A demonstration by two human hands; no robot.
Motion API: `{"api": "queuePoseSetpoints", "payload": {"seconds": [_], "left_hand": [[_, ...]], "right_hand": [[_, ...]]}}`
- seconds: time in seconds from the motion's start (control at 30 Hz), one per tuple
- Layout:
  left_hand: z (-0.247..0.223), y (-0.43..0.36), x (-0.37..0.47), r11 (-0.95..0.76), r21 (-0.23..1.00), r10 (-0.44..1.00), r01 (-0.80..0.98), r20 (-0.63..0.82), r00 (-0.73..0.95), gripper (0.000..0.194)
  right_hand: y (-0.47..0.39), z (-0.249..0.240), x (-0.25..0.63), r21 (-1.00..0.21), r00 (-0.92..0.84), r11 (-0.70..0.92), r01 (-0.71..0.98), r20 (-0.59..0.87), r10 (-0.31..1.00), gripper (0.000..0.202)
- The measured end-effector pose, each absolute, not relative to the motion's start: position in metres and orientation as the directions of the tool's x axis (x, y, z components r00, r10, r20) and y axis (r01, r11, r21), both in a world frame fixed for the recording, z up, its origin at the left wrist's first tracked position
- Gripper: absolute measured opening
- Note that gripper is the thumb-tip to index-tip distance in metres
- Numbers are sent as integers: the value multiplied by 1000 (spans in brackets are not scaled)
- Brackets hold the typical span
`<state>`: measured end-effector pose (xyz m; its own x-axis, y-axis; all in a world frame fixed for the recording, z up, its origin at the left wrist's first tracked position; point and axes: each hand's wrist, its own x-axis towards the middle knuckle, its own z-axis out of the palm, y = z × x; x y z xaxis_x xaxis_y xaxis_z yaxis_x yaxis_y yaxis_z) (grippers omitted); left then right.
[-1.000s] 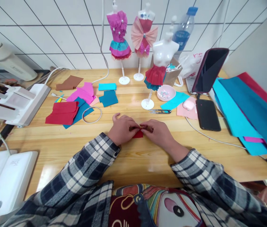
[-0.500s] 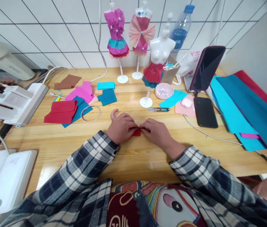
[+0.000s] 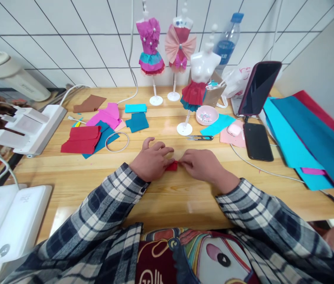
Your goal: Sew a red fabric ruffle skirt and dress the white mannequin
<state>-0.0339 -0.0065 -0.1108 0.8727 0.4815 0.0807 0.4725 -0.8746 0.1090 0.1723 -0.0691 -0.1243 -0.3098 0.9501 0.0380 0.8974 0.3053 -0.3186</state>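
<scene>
A small folded piece of red crepe paper point(image 3: 171, 166) lies on the wooden table between my hands. My left hand point(image 3: 152, 159) keeps hold of its left end, thumb pressed on it, other fingers raised and apart. At the right end, my right hand point(image 3: 199, 163) has thumb and forefinger pinched on the paper's edge, its other fingers curled in. The fingertips hide part of the paper. Beyond my hands stands a small white mannequin point(image 3: 204, 65) in a red and teal skirt. Thread snips point(image 3: 200, 138) lie in front of its stand.
Two dressed mannequins point(image 3: 150, 47) stand at the wall. Red paper point(image 3: 81, 140) and other coloured pieces lie left, beside a cable ring point(image 3: 117, 142). Right are a bead bowl point(image 3: 207, 115), a black phone point(image 3: 258, 142) and large coloured sheets point(image 3: 311, 138). A power strip point(image 3: 37, 126) sits at far left.
My left hand's fingers have lifted and spread, with the thumb still on the red paper. My right hand has shifted slightly right. The camera view has moved a little.
</scene>
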Motion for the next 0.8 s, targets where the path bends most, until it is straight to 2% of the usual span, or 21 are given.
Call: {"api": "queuePoseSetpoints", "payload": {"seconds": [0.1,0.2,0.27,0.37,0.47,0.53,0.63,0.8], "left_hand": [[-113,-9,-34,-879,88,475,468,92,875,25],[-116,-7,-36,-883,114,467,456,106,878,23],[-118,-4,-39,-868,176,489,465,130,863,22],[-119,4,-43,-773,362,601,522,153,784,34],[-119,8,-42,-687,482,669,544,128,732,41],[-119,7,-39,-674,498,680,545,132,721,31],[-118,4,-35,-664,511,701,546,171,692,16],[-117,1,-34,-689,466,703,555,248,666,14]], "right_hand": [[-61,-126,165,-468,-96,98,878,27,995,17],[-57,-132,157,-479,-77,50,877,-36,996,11],[-57,-136,154,-480,-85,48,876,-56,995,5],[-60,-138,154,-514,-118,92,853,-17,993,2],[-65,-138,157,-484,-171,226,845,156,973,8],[-69,-136,159,-392,-223,314,864,261,939,18],[-74,-134,158,-289,-257,356,889,328,909,28],[-75,-134,156,-338,-163,303,891,384,909,26]]}}
